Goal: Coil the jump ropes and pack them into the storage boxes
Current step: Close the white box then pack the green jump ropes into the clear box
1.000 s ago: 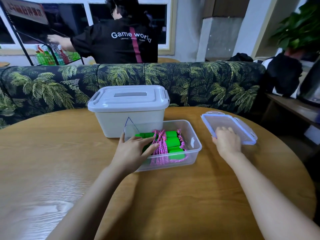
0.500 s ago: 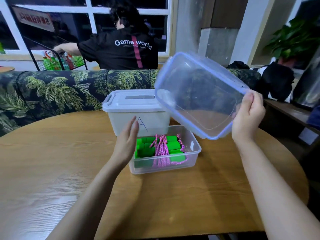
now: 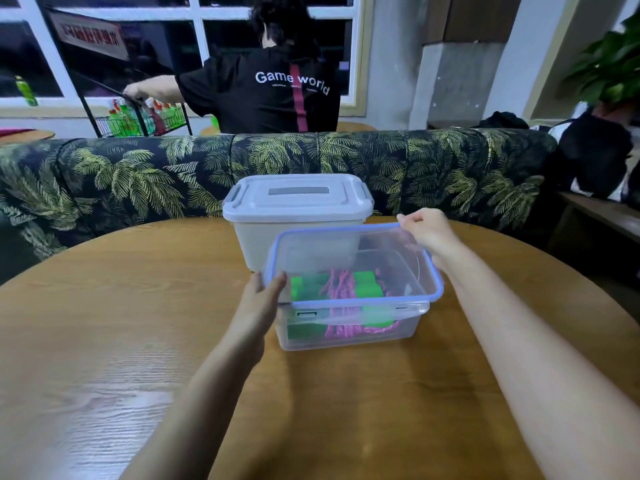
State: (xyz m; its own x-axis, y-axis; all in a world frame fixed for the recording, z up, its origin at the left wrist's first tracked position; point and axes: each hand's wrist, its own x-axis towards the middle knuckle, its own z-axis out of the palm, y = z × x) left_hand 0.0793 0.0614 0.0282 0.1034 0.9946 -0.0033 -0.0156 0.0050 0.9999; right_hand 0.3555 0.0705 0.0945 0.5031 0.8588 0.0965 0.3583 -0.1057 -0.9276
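A small clear storage box stands mid-table with a coiled pink jump rope with green handles inside. A clear lid with a blue rim lies tilted over the box, its far edge raised. My right hand grips the lid's far right corner. My left hand holds the lid's near left corner against the box. Just behind stands a larger white storage box with its grey lid on.
The round wooden table spreads around the boxes. A palm-print sofa back runs along the far side. A person in a black shirt stands behind it at a wire rack. A side shelf sits right.
My right hand lifted the lid from the table's right side, swung it over and lowered it onto the small box. My left hand moved from the box's inside to the lid's left corner.
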